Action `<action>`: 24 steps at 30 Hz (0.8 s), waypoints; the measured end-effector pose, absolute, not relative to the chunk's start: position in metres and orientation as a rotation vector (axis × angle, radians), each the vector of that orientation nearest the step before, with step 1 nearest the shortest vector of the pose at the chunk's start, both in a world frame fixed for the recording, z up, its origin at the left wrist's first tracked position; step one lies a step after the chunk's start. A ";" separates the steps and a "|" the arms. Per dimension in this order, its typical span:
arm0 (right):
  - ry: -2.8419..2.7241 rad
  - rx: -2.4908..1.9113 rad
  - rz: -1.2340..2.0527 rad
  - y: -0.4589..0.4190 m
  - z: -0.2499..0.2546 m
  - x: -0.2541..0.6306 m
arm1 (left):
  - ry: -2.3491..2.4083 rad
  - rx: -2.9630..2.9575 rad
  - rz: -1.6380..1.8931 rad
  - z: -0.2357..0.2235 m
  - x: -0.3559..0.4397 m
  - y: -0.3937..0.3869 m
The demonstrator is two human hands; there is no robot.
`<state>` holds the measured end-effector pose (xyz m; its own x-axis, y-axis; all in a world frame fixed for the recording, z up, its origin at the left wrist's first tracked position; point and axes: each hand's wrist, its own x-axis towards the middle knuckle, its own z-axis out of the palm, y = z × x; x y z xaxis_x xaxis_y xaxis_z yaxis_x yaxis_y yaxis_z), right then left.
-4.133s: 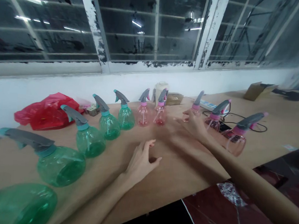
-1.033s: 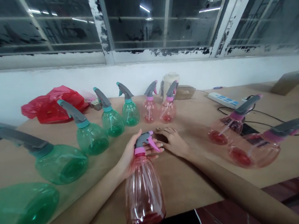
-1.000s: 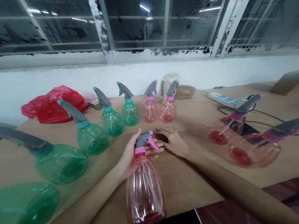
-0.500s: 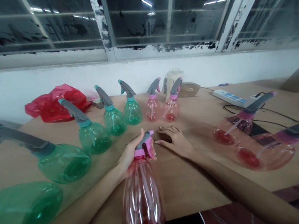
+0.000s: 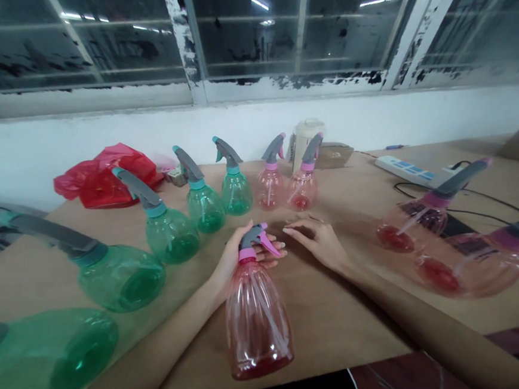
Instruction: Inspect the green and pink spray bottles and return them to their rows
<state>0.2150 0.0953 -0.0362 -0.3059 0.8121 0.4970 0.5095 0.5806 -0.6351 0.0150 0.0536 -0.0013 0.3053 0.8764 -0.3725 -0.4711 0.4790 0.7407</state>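
My left hand [image 5: 231, 258] grips the neck of a pink spray bottle [image 5: 256, 317] with a grey trigger head and pink nozzle. The bottle is tilted toward me over the wooden table [image 5: 322, 307], its base near the front edge. My right hand [image 5: 321, 244] hovers just right of the nozzle, fingers stretched out and holding nothing.
Several green spray bottles [image 5: 171, 232] curve along the left, two pink ones [image 5: 302, 186] stand at the back, two more pink bottles [image 5: 423, 222] on the right. A red plastic bag [image 5: 108, 173], a white jar [image 5: 304, 139], a power strip [image 5: 400, 166] and cables lie behind.
My left hand has tilted the pink bottle slightly so the nozzle points right again. My right hand lifted a little off the table. Four seconds ago both hands were without a bottle.
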 end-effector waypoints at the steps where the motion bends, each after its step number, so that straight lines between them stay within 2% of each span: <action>1: -1.968 -1.064 0.463 0.095 -0.036 0.216 | 0.849 0.563 0.948 -0.002 0.016 0.053; 12: -1.757 -1.104 0.504 0.090 -0.037 0.218 | 0.920 0.670 0.978 0.004 0.019 0.045; 20: -1.959 -1.033 0.500 0.089 -0.034 0.218 | 0.793 0.709 0.779 0.000 0.019 0.045; 24: -2.002 -1.019 0.434 0.090 -0.033 0.219 | 0.807 0.599 0.845 -0.006 0.019 0.050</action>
